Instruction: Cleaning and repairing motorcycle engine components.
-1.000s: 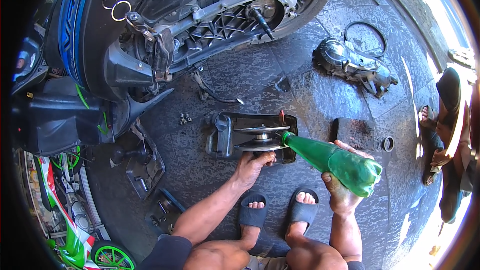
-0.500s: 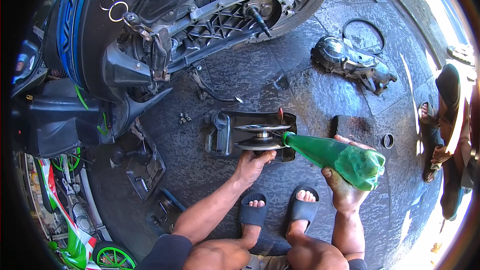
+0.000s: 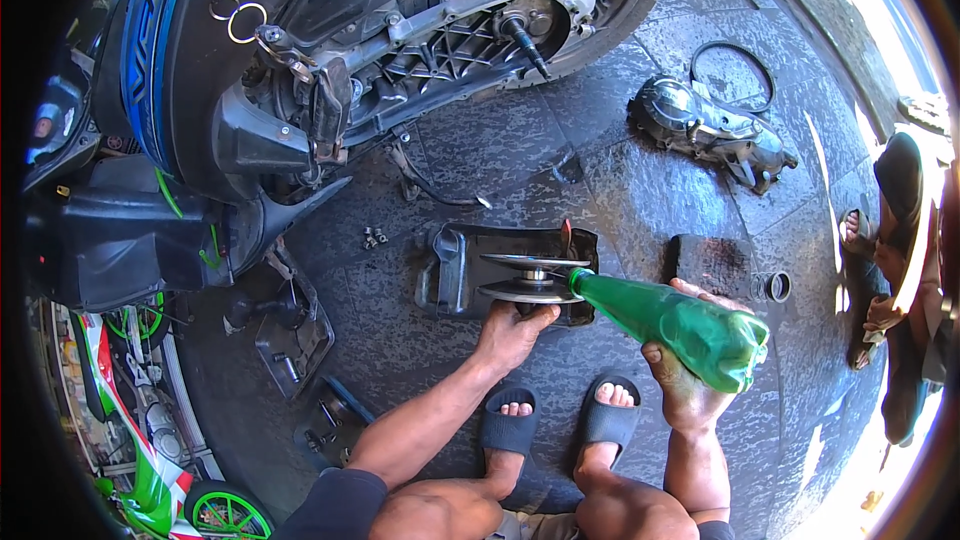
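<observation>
Over a dark plastic tray (image 3: 452, 245), my left hand (image 3: 508, 336) grips a metal scooter pulley (image 3: 537, 296) from below, thumb along its lower rim. Two round discs with a short hub between them make up the pulley. A green plastic bottle (image 3: 655, 318) lies slanted in my right hand (image 3: 688, 395), its fingers and thumb wrapped round the wide end. The bottle's narrow mouth points left, into the right side of the gap between the discs. Whether anything flows out of it I cannot tell. A thin reddish tip (image 3: 567, 232) rises behind the pulley.
A partly dismantled scooter (image 3: 430, 40) stands ahead. To the right lie an engine cover (image 3: 705, 130), a black belt (image 3: 772, 80), a dark block (image 3: 705, 265) and a metal ring (image 3: 777, 287). Small nuts (image 3: 375, 237) sit left of the tray. Another person's foot (image 3: 853, 227) is at far right.
The view has shifted slightly. In my left hand the pulley has tipped a little, its right side lower, and the bottle's mouth stays at its gap. Both grips are kept.
</observation>
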`<state>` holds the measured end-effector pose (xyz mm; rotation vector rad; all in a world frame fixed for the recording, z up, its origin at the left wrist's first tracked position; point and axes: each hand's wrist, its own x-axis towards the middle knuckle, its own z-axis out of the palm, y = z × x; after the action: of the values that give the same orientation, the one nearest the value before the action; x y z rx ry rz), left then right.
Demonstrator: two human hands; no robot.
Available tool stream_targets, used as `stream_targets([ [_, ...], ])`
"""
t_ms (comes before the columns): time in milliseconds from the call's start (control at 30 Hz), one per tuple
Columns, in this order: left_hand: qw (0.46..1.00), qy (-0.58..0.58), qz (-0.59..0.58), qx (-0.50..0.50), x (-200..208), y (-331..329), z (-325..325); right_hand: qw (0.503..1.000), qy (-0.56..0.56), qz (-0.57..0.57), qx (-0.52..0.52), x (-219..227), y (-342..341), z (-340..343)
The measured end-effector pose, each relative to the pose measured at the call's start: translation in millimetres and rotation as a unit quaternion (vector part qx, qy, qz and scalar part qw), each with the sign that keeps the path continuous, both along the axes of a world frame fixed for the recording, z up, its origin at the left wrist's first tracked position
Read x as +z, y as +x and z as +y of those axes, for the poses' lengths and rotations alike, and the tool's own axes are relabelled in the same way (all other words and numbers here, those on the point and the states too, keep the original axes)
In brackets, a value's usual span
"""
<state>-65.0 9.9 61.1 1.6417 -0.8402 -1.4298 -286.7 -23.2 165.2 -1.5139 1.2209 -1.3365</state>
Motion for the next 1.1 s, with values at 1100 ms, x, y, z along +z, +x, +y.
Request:
stream_targets([
  [1100,0.956,0.007,0.28,0.085,-21,3,19,0.647,0.484,-0.588,-0.032,-293,-146,30],
])
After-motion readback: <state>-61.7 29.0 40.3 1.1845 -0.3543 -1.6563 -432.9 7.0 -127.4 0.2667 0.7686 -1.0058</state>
